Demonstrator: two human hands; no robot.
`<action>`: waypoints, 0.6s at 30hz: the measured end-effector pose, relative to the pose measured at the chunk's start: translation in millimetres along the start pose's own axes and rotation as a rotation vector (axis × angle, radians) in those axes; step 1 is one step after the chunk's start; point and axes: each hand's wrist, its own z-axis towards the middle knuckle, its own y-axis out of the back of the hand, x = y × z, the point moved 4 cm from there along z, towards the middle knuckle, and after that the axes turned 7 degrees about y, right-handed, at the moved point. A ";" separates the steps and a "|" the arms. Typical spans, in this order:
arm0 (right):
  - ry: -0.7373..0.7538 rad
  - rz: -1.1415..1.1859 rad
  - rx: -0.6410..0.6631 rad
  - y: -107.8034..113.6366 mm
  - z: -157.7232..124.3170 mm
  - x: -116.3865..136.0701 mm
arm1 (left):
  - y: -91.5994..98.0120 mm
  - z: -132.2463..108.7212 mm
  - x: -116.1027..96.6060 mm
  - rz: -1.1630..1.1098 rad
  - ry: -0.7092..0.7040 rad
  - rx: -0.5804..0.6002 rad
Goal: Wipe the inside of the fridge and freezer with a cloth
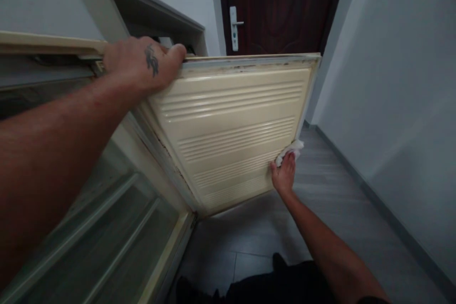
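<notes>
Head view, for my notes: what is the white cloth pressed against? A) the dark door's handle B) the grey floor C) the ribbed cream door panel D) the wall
C: the right hand holds the white cloth against the lower corner of the ribbed cream door panel.

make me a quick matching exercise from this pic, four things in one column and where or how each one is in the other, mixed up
1. left hand
2. right hand
3. white wipe
4. silver lever handle

A. mounted on the dark red door
B. bunched at the lower right of the ribbed cream panel
C. curled over the panel's top edge
D. holding the wipe against the panel

Pairs: 1-C, 2-D, 3-B, 4-A
</notes>
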 end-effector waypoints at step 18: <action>0.579 0.186 0.564 -68.0 -41.3 127.1 | -2.8 -47.2 31.3 -0.012 -0.332 -0.230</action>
